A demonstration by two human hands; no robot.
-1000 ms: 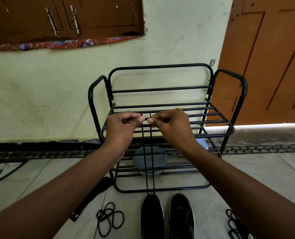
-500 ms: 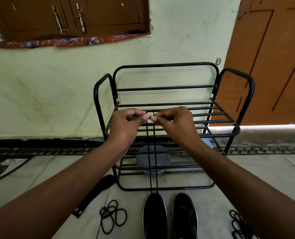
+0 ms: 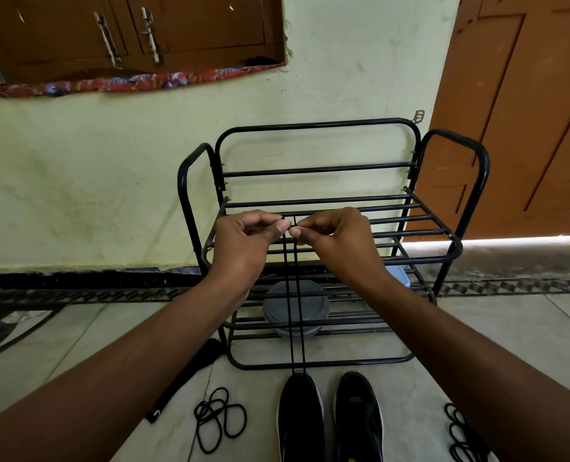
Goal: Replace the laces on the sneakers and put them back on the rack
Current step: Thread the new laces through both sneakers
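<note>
Two black sneakers stand side by side on the floor at the bottom: the left sneaker (image 3: 299, 416) and the right sneaker (image 3: 358, 416). A black lace (image 3: 293, 311) runs up from the left sneaker's toe end as two taut strands. My left hand (image 3: 243, 243) pinches one strand end and my right hand (image 3: 337, 240) pinches the other, thumbs nearly touching, raised in front of the black metal rack (image 3: 450, 241). A coiled black lace (image 3: 218, 416) lies on the floor left of the sneakers, and another coiled lace (image 3: 460, 435) lies at the right.
A grey round lidded container (image 3: 313, 306) sits on the rack's lower shelf, with a pale blue object (image 3: 398, 273) behind my right arm. A black strap (image 3: 190, 378) lies on the floor beside the rack. A brown door (image 3: 527, 111) stands right, a wooden cabinet (image 3: 127, 31) upper left.
Both hands stay together pinching the lace ends. The view has shifted slightly, so the rack and sneakers sit a little further right in the frame.
</note>
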